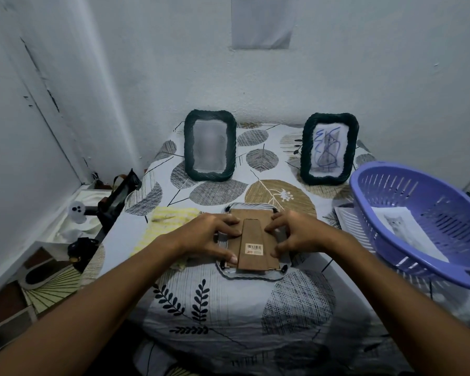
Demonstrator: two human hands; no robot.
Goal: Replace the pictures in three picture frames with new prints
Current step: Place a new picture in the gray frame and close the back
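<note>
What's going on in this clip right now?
A person is working on a picture frame lying face down on the leaf-patterned tablecloth. The left hand and right hand both rest on its brown cardboard backing, fingers at the edges near the small black clips. Two dark green wicker frames stand upright behind: the left one looks blank, the right one shows a scribbled picture. A cat print lies in the purple plastic basket on the right.
</note>
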